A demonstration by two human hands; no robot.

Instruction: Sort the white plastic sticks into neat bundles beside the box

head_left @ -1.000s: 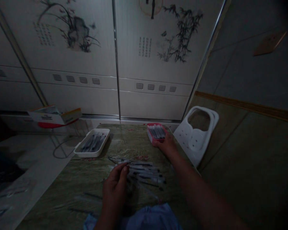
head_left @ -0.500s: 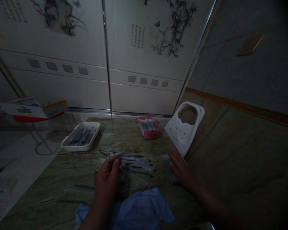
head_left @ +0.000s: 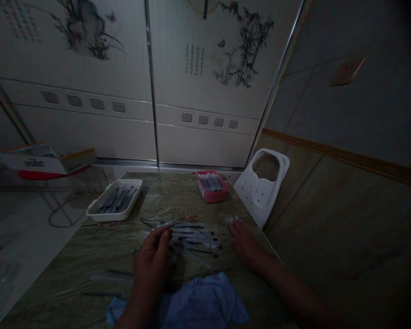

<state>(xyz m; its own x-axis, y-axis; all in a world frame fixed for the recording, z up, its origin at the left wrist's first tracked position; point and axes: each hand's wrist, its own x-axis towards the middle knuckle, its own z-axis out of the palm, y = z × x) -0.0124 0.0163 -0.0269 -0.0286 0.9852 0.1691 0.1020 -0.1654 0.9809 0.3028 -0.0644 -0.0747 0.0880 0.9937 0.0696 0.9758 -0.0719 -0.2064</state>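
A loose pile of pens [head_left: 197, 237], some with dark tips, lies at the middle of the table. At the left end of the pile is my left hand [head_left: 152, 258], its thumb and fingers pinched together; whatever is between them is too dark to make out. My right hand [head_left: 246, 244] lies flat with fingers stretched out over a small row of pens [head_left: 230, 220] near the table's right edge. Only the far ends of that row show past the fingers; the rest is covered. A crumpled blue cloth [head_left: 203, 301] lies in front of me, between my forearms.
A white tray [head_left: 89, 212] of pens stands at the back left, and a pink box [head_left: 215, 197] of pens at the back right. Loose pens [head_left: 101, 294] lie left of my arm. A white folded chair [head_left: 256, 194] leans beyond the table's right edge.
My right hand has slid a little to the left and now covers most of the row of pens that showed beside it. My left hand stays nearly still. The view has tilted slightly up.
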